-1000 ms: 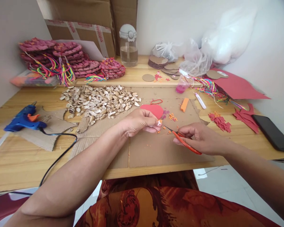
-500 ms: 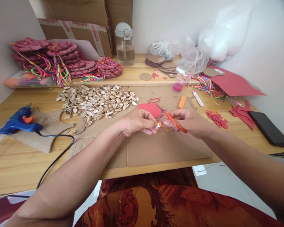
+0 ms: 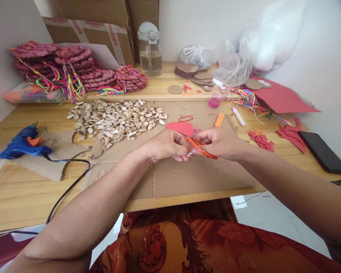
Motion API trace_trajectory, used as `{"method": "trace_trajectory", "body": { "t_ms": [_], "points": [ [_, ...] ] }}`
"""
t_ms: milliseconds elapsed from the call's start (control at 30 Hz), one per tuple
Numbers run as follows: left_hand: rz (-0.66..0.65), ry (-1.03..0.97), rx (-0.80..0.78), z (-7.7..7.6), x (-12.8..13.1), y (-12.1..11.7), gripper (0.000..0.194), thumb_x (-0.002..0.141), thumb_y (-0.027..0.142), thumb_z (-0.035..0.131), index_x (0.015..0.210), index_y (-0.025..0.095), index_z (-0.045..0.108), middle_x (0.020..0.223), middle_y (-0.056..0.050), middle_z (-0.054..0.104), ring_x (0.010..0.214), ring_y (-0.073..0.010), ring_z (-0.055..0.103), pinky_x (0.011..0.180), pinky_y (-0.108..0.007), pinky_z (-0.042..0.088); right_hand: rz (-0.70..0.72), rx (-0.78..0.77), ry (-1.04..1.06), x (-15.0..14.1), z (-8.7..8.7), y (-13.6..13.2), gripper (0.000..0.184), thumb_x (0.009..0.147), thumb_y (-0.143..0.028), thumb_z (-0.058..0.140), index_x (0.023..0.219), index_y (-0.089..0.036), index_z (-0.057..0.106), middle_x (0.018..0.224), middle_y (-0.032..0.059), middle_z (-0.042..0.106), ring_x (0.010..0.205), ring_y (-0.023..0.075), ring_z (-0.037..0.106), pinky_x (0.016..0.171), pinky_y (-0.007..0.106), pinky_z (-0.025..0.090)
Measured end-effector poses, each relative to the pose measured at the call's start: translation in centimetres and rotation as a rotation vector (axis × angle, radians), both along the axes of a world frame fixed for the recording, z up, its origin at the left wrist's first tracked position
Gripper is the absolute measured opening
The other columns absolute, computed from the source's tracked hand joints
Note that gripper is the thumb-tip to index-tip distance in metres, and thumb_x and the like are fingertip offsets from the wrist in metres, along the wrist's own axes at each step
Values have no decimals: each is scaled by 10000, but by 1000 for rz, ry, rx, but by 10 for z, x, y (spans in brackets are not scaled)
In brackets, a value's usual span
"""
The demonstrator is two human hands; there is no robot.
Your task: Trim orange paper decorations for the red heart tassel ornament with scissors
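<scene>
My left hand [image 3: 173,146] is closed in a pinch above the cardboard sheet, on a small orange-and-white paper piece mostly hidden by the fingers. My right hand [image 3: 220,144] is wrapped around scissors [image 3: 207,152] with orange handles, their blades pointing left across the left fingertips. The fingertips of both hands meet or nearly meet around the paper piece. Just behind the hands, a red paper shape [image 3: 180,128] lies flat, with a red cord loop [image 3: 185,118] beyond it. An orange paper strip [image 3: 219,120] rests behind my right hand.
Peanut shells [image 3: 119,119] spread at left, near a blue glue gun [image 3: 22,143] whose black cable runs forward. A bottle [image 3: 150,53] and stacked pink discs [image 3: 99,77] stand on the back ledge. At right are red paper scraps [image 3: 261,141], a phone [image 3: 325,151] and a plastic cup [image 3: 216,98].
My right hand has moved left with the scissors, up to my left hand, and the scissors have turned across the left fingertips. My left hand keeps its pinch on the paper piece.
</scene>
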State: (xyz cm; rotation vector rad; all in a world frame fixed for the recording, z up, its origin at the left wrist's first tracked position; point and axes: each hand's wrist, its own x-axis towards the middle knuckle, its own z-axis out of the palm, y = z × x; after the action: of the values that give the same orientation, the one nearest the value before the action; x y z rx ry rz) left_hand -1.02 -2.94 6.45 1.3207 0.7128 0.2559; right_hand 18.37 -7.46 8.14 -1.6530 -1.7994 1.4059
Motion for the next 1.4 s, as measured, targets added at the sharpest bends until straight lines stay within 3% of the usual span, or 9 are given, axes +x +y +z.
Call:
{"method": "trace_trajectory", "body": {
  "t_ms": [133,233,400,533,733,900,1000,1200,1400],
  "points": [
    [-20,-10,7,-2,1,-1,105,637,58,590,665,113,676,671,-40,677,631,-114,648,608,-214,546,-14,-25,25,-5,2,-4,287,659,-448,744,766,-188,686,606,-30,528,500,75,366,454,232,236],
    [24,-8,2,-3,2,-2,74,660,64,609,670,109,666,679,-44,672,637,-113,647,608,-211,540,-103,-19,58,-6,-1,-7,241,655,-391,750,737,-182,666,571,-44,504,474,62,338,444,227,220],
    [135,-11,-85,2,3,-2,46,745,143,652,765,106,669,785,-72,703,668,-110,664,620,-197,533,-297,48,251,-5,-13,-11,215,641,-321,768,764,-166,686,682,-1,609,542,77,442,476,219,294],
    [249,-63,-119,2,6,-5,173,835,248,609,837,91,681,902,-124,717,692,-125,679,650,-227,547,-472,106,442,-8,-20,-15,167,674,-307,763,744,-177,685,603,-38,552,501,59,389,471,210,285],
    [306,-192,-124,-6,9,-8,173,801,252,668,868,92,684,893,-114,715,709,-128,677,663,-231,546,-614,155,680,-26,-24,-18,187,631,-296,797,755,-193,702,677,-13,610,584,91,474,570,238,388],
    [348,-227,-127,-5,9,-7,130,763,182,690,847,86,665,785,-86,701,695,-124,664,638,-212,529,-648,224,766,-38,-26,-17,122,622,-256,761,637,-201,654,615,-26,560,555,95,433,548,249,368],
    [371,-227,-99,-5,9,-7,148,742,179,708,840,80,659,788,-93,701,701,-128,664,642,-212,520,-674,253,768,-41,-28,-15,175,643,-247,731,566,-196,582,564,-45,498,526,88,386,533,250,340],
    [376,-251,-68,-6,10,-9,187,710,206,739,830,86,659,778,-86,700,711,-128,662,650,-215,507,-705,265,739,-42,-34,-14,134,657,-278,738,696,-208,630,664,-24,552,572,104,424,569,268,358],
    [432,-277,-67,-8,13,-11,182,698,242,750,769,99,661,723,-52,693,663,-102,645,639,-204,501,-657,319,656,-47,-31,-16,213,694,-368,670,638,-230,517,651,-17,499,623,139,446,630,297,410]
  ]
}}
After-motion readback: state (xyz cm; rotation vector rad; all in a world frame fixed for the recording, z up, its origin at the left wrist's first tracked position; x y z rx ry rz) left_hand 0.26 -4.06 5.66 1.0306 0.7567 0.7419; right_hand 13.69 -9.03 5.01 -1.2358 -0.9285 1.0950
